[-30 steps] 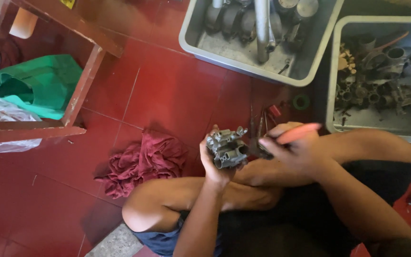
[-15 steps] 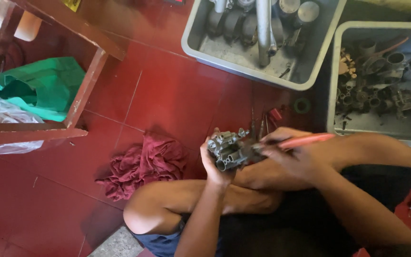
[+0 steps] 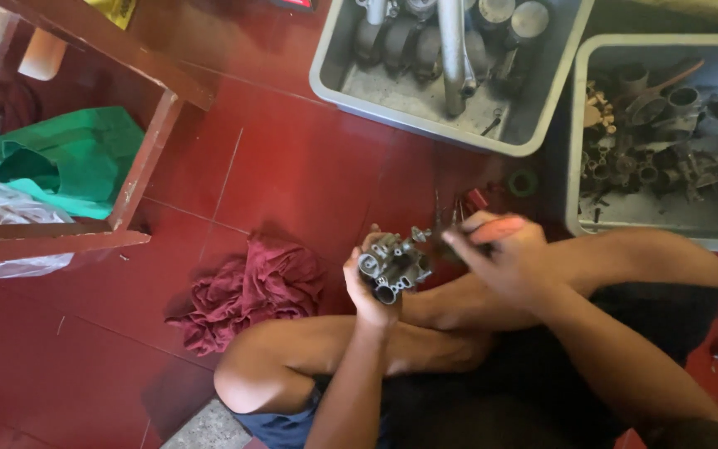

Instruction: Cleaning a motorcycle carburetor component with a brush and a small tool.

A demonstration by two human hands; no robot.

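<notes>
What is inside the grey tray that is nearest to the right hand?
The grey tray holds a heap of dark metal parts. Its lower edge is hidden behind the person's leg.

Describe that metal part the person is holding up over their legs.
The metal part is a small grey casting, dull and grimy, with round tube-like openings, one facing the camera, and small knobs on top. The left hand grips it from below and behind, holding it above the crossed legs and red floor. The right hand brings an orange-handled tool to its right side; the tip is blurred, so contact is unclear.
</notes>
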